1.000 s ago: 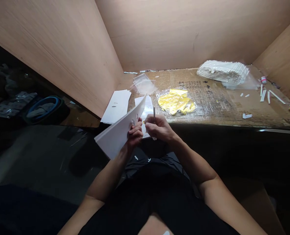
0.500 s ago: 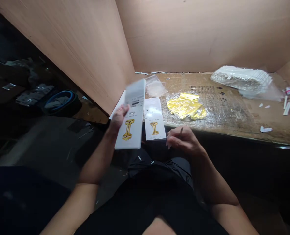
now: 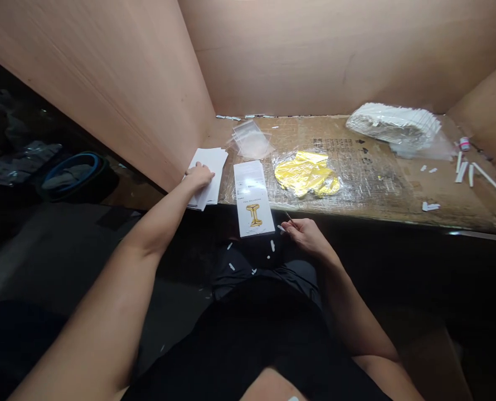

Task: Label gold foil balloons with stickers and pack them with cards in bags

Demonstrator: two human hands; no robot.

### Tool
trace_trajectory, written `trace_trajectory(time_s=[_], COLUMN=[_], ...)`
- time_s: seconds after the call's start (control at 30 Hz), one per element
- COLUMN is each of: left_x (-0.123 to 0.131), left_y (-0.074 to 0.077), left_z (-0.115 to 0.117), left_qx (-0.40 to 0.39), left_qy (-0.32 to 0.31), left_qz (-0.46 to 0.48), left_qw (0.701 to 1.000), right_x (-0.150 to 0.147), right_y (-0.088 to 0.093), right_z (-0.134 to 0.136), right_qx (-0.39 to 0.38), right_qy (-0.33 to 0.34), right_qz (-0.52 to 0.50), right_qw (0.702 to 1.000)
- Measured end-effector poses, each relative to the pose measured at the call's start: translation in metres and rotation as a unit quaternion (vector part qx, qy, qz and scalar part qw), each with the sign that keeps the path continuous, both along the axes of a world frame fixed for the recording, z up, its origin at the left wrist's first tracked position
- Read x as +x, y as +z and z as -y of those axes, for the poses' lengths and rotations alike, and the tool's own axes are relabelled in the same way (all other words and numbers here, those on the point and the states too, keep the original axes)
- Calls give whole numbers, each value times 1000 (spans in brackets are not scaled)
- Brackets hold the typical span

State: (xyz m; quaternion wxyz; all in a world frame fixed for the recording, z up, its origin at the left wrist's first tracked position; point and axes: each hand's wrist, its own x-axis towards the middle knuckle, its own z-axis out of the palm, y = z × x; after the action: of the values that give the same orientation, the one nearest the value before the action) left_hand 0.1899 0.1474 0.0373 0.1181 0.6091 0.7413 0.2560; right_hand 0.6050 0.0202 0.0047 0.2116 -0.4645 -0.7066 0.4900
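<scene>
My left hand [image 3: 200, 175] lies on a pile of white cards [image 3: 215, 172] by the left panel, its fingers spread over the top. In front of me, a printed foil balloon card [image 3: 254, 192] with a gold letter I lies at the table's front edge, its lower end jutting past the edge. Just right of that card, my right hand [image 3: 304, 233] is closed in a pinch around a thin dark stick [image 3: 290, 218]. A small white scrap [image 3: 281, 229] shows at its fingertips. Behind lies a gold foil balloon [image 3: 306, 174] in clear film.
Clear plastic bags [image 3: 252, 139] lie behind the balloon card. A bagged stack of white paper pieces [image 3: 394, 125] sits at the back right, near white strips [image 3: 462, 171] and a small bottle [image 3: 464, 143]. Wooden panels [image 3: 315, 55] wall in the table. Scraps lie on my lap.
My left hand has moved left and away from me, and the card stack it held up now rests on the pile. The right hand stays beside the balloon card, still pinching.
</scene>
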Motion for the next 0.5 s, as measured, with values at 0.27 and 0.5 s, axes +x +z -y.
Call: trace_trajectory(time_s=[0.27,0.5], left_x=[79,112], left_y=[-29,-49], left_z=[71,109], left_qx=[-94,-107], left_qy=[-14,84], left_qz=[20,212], left_qw=[995,968], right_x=[-33,-69], right_y=[-21,-55], right_z=[-12,-18], right_qx=[63,-118], right_qy=[-65,-124], right_qz=[59,-156], right_qw=[994,973])
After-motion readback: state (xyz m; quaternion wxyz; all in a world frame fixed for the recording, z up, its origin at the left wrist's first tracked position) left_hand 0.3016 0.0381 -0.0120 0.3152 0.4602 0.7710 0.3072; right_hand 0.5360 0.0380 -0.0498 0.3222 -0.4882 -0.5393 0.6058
